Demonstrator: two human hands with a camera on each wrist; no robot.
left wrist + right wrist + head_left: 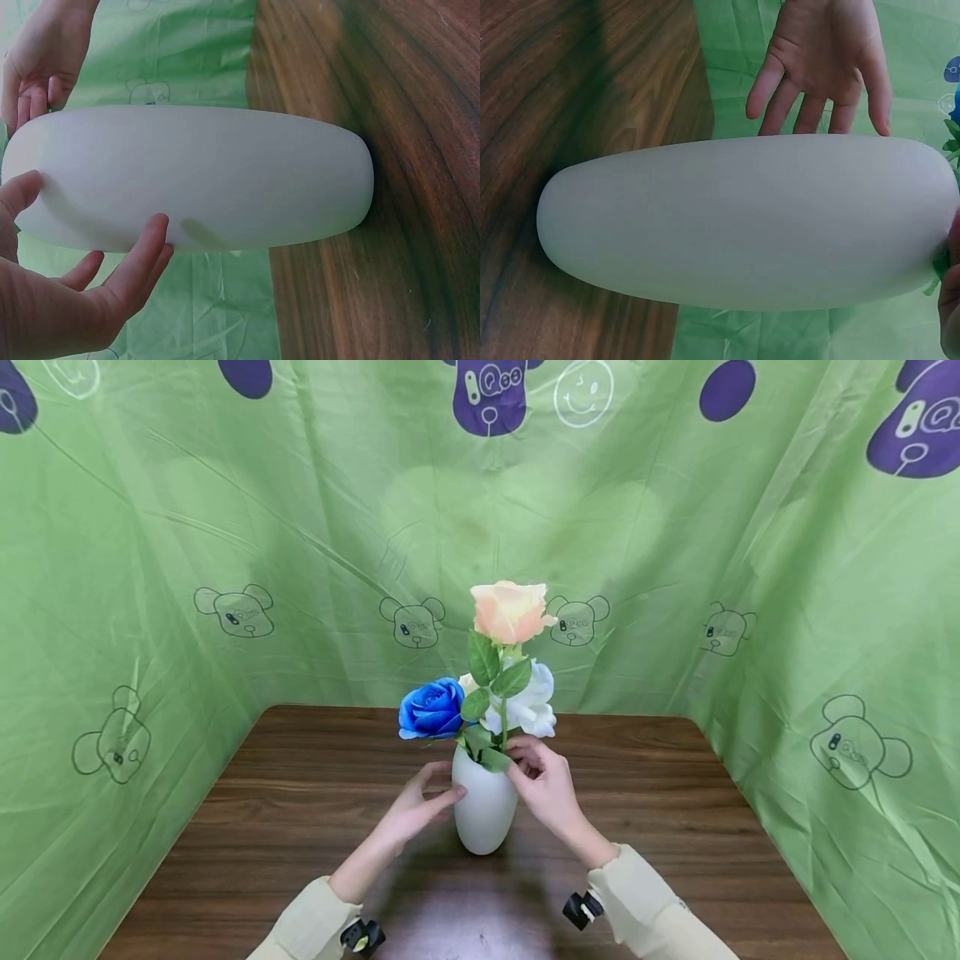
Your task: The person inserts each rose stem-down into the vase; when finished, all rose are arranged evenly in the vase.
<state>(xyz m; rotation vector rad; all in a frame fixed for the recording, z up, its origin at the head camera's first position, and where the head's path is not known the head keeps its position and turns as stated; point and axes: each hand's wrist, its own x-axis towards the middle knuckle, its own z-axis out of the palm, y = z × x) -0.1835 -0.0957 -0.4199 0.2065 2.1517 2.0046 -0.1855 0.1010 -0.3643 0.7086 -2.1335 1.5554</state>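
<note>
A white vase [483, 814] stands upright on the table, holding several flowers. A tall peach rose [510, 612] rises highest, above a blue rose [432, 710] at the left and a white flower [534, 700] at the right. At the vase's mouth my right hand [546, 781] pinches the peach rose's green stem low down; the leaves partly hide the fingertips. My left hand [418, 802] rests lightly against the vase's left side, thumb towards the front. In the right wrist view that left hand [825, 67] has extended fingers, their tips hidden behind the vase.
The brown wooden table [300, 827] extends around the vase. Green printed cloth [322, 568] hangs behind it and on both sides. A small black device [582, 910] hangs at the right sleeve, another black device [363, 937] at the left.
</note>
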